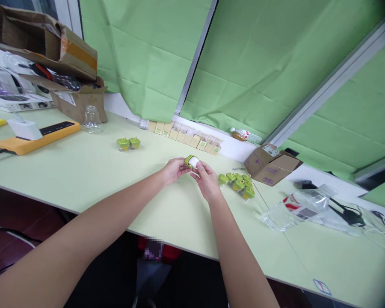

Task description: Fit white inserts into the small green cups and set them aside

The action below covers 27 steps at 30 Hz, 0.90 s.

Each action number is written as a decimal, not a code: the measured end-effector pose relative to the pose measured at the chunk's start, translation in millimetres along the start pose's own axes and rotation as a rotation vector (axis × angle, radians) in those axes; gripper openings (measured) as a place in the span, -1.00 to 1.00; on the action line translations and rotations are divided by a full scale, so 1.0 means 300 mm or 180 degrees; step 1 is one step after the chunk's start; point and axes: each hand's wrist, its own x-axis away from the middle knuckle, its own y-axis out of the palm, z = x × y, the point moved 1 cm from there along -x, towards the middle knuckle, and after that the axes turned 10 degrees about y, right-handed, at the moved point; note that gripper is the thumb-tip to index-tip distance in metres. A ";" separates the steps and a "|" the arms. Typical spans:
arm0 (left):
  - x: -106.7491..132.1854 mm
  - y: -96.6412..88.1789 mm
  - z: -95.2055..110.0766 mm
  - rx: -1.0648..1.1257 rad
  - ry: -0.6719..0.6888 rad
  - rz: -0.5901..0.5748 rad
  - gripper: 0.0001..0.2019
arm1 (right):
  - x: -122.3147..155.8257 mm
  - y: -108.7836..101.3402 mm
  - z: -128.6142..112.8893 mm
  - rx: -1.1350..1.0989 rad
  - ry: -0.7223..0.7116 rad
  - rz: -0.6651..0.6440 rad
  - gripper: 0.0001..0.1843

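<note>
Both my hands meet over the pale green table [83, 171] and hold one small green-and-white plug-shaped part [191, 161] between their fingertips. My left hand [175, 170] pinches it from the left, my right hand [205, 179] from the right and below. Just right of my right hand lies a heap of several similar green parts [239, 184]. Two more green parts [128, 143] in clear wrap sit apart to the left. Along the wall stands a row of several small beige and green boxes [186, 135].
An open brown carton [271, 164] lies at the back right, with crumpled clear plastic bags [303, 209] and black cables beyond. At the left are a yellow power strip [35, 137], a small glass bottle [92, 119] and stacked cardboard boxes [51, 47]. Green curtains hang behind.
</note>
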 end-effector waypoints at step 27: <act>-0.004 -0.002 0.006 -0.0124 0.0146 0.0169 -0.95 | -0.008 -0.002 0.008 0.0316 0.0053 0.0549 -0.66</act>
